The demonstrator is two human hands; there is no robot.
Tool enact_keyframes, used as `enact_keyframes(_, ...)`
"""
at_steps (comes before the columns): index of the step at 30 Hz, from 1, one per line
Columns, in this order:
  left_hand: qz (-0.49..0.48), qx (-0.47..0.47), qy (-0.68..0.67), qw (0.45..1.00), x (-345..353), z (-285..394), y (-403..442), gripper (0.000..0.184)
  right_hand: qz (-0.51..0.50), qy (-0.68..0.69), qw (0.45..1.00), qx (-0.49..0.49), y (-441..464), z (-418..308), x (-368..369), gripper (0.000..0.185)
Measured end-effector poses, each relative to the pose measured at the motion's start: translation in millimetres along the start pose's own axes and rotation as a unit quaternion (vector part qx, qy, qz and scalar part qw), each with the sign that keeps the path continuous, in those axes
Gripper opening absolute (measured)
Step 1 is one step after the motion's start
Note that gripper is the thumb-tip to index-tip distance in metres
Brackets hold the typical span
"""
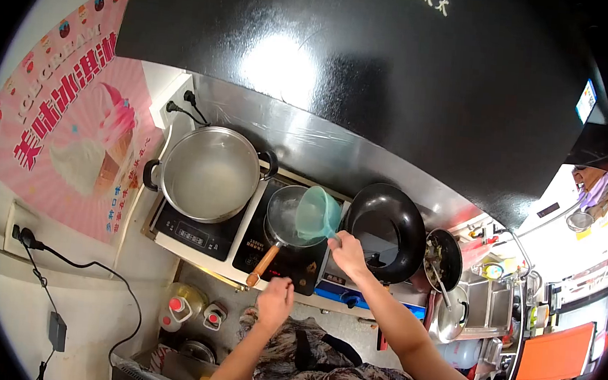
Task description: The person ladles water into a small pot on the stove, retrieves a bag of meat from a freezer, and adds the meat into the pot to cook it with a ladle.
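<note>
Across the top of the frame I have the black hood (397, 90), and at upper left the pink poster (66, 121). Below the hood, left of centre, I see the pot (171, 172) with pale, cloudy liquid in it, sitting on a black cooker (193, 235). Right of centre lies the wok (413, 231), and beyond it a smaller pan (454, 246) with food and a spoon in it. Between pot and wok, at the centre of the frame, I see the saucepan (279, 215), its wooden handle (264, 264) pointing down and left.

The teal scoop (316, 212) is over the right part of the saucepan; I can't tell whether the two touch. It lies just up and left of the right hand (347, 255), which has its fingers wrapped around the scoop's grip, and well above the left hand (276, 302) in the frame. The right arm reaches in from the lower right, stretched up and leftward. The left arm rises from the bottom of the frame, its hand near the wooden handle's end, fingers curled closed; I can't tell whether they hold anything.
</note>
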State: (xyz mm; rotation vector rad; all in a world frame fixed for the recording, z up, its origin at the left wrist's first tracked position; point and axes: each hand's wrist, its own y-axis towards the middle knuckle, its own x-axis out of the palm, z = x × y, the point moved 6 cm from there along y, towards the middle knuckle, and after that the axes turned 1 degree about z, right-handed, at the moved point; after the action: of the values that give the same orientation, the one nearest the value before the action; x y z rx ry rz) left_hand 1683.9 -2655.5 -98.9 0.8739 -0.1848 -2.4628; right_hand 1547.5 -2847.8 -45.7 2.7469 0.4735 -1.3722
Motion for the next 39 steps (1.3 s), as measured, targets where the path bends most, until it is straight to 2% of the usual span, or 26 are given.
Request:
enact_keyframes(1, -0.05, -0.001, 0.02, 0.999, 25.0, -14.3, -18.6, 0.018, 0.018, -0.042, 0.999, -0.018, -0.8, -4.3, -3.0, 0.027)
enact_keyframes(2, -0.087, 0.009, 0.043, 0.995, 51.7, -35.3, -39.2, 0.028, 0.005, -0.036, 0.999, -0.008, -1.9, -7.5, -4.5, 0.027)
enact_keyframes(3, -0.089, 0.005, 0.043, 0.995, 64.0, -46.1, -50.4, 0.028, 0.001, -0.038, 0.999, -0.006, -2.5, -8.7, -4.0, 0.027)
enact_keyframes(5, -0.215, -0.026, 0.119, 0.969, 94.0, -65.3, -70.2, 0.04, 0.007, -0.044, 0.999, -0.004, -3.5, -10.5, -2.4, 0.026)
enact_keyframes(6, -0.266, -0.025, 0.137, 0.954, 106.7, -73.8, -76.8, 0.051, 0.009, -0.047, 0.999, -0.004, -3.9, -10.7, -2.4, 0.025)
enact_keyframes(7, -0.269, -0.028, 0.135, 0.953, 110.1, -73.1, -77.0, 0.051, 0.006, -0.049, 0.999, -0.002, -4.6, -11.6, -3.4, 0.025)
enact_keyframes(10, -0.363, -0.073, 0.195, 0.908, 125.8, -74.9, -74.0, 0.066, 0.016, -0.055, 0.998, -0.018, -4.0, -13.3, -8.2, 0.023)
enact_keyframes(11, -0.368, -0.074, 0.192, 0.907, 131.2, -75.0, -73.0, 0.066, 0.013, -0.056, 0.998, -0.013, -2.9, -9.3, -8.4, 0.023)
enact_keyframes(13, -0.372, -0.069, 0.217, 0.9, 140.6, -75.4, -69.7, 0.068, 0.03, 0.043, 0.998, -0.026, 1.9, 0.6, -10.3, 0.024)
enact_keyframes(14, -0.405, -0.077, 0.214, 0.886, 144.3, -76.2, -66.1, 0.081, 0.026, 0.089, 0.995, -0.026, 9.0, 5.7, -7.4, 0.02)
enact_keyframes(15, -0.407, -0.078, 0.213, 0.885, 147.2, -77.2, -61.7, 0.081, -0.026, 0.238, 0.968, 0.08, 13.4, 22.8, 1.0, 0.02)
enact_keyframes(17, -0.388, -0.054, 0.232, 0.89, 155.0, -79.6, -54.6, 0.082, -0.094, 0.416, 0.888, 0.17, 4.3, 10.2, -5.8, 0.019)
enact_keyframes(22, -0.415, -0.086, 0.254, 0.869, 157.1, -74.8, -54.7, 0.083, -0.099, 0.473, 0.858, 0.175, -13.0, 4.8, -12.7, 0.017)
enact_keyframes(24, -0.452, -0.134, 0.25, 0.846, 150.9, -73.1, -55.4, 0.081, -0.1, 0.482, 0.854, 0.168, -15.3, 2.7, -15.6, 0.017)
enact_keyframes(25, -0.453, -0.133, 0.25, 0.845, 154.4, -76.2, -57.8, 0.081, -0.097, 0.485, 0.854, 0.16, -15.7, 1.4, -17.6, 0.017)
enact_keyframes(27, -0.389, -0.073, 0.278, 0.875, 165.3, -83.2, -58.4, 0.067, -0.095, 0.488, 0.855, 0.151, -17.1, -1.7, -22.5, 0.017)
enact_keyframes(31, -0.388, -0.058, 0.292, 0.872, 173.3, -85.1, -58.3, 0.067, -0.103, 0.487, 0.855, 0.148, -23.4, -3.7, -27.3, 0.018)
enact_keyframes(34, -0.357, -0.095, 0.28, 0.886, 154.1, -84.4, -45.9, 0.068, -0.11, 0.484, 0.857, 0.141, -25.0, -8.6, -29.5, 0.02)
enact_keyframes(37, -0.401, -0.123, 0.277, 0.864, 150.1, -89.4, -46.5, 0.07, -0.111, 0.486, 0.856, 0.138, -25.7, -7.8, -29.1, 0.02)
enact_keyframes(39, -0.427, -0.138, 0.281, 0.849, 153.2, -90.9, -47.7, 0.078, -0.111, 0.491, 0.853, 0.137, -27.8, -5.8, -28.2, 0.021)
